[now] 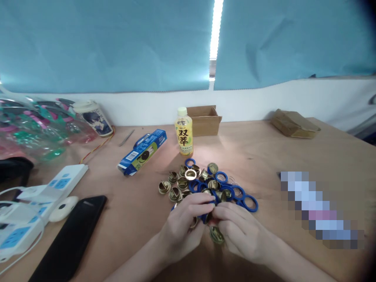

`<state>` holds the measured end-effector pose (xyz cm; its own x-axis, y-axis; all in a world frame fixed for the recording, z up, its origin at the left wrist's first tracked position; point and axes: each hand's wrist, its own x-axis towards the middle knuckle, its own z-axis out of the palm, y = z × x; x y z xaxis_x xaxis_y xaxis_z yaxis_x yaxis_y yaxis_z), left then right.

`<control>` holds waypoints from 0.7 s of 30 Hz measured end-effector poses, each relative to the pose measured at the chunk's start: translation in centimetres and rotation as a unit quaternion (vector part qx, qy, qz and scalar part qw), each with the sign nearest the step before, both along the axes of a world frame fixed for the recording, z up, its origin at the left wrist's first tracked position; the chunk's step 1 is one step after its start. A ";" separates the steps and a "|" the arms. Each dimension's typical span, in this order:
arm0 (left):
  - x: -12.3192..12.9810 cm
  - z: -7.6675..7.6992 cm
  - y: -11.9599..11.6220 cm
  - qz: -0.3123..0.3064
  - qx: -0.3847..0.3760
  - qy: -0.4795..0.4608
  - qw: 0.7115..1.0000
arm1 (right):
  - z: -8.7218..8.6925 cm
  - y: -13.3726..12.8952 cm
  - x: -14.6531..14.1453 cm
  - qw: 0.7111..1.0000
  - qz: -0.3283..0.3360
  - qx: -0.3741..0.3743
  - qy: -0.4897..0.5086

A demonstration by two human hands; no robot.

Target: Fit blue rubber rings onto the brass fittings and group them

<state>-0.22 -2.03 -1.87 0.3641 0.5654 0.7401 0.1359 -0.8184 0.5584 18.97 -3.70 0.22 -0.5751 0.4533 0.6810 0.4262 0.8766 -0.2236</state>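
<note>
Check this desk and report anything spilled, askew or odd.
Nothing is spilled or broken. The blue carton lies on its side, askew, its near end open. Brass caps and blue rings lie loosely heaped beyond both hands.

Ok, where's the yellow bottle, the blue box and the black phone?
Bottle [184,135], head view, on its label.
Blue box [142,151], head view, middle of its top face.
Phone [72,239], head view, middle of its dark screen.
</note>
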 end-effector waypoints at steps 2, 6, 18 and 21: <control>0.0 -0.2 0.0 -0.003 -0.015 -0.003 1.000 | -0.1 0.0 -0.1 1.000 -0.004 0.001 0.005; 0.1 -0.4 0.1 -0.004 -0.046 -0.033 0.998 | -0.5 -0.3 -0.1 0.999 0.000 -0.023 0.038; 0.7 -0.4 -0.5 0.011 -0.084 -0.055 0.995 | -0.6 0.3 -0.6 0.932 -0.067 -0.283 0.216; 1.0 -0.3 -0.8 0.004 -0.087 -0.050 0.995 | -0.4 0.3 -0.9 0.878 -0.050 -0.404 0.253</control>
<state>0.74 -2.83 -2.16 0.2875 0.6905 0.6638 0.0787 -0.7077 0.7021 18.07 -3.37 -0.15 -0.2209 0.9370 0.2708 0.1596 0.3086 -0.9377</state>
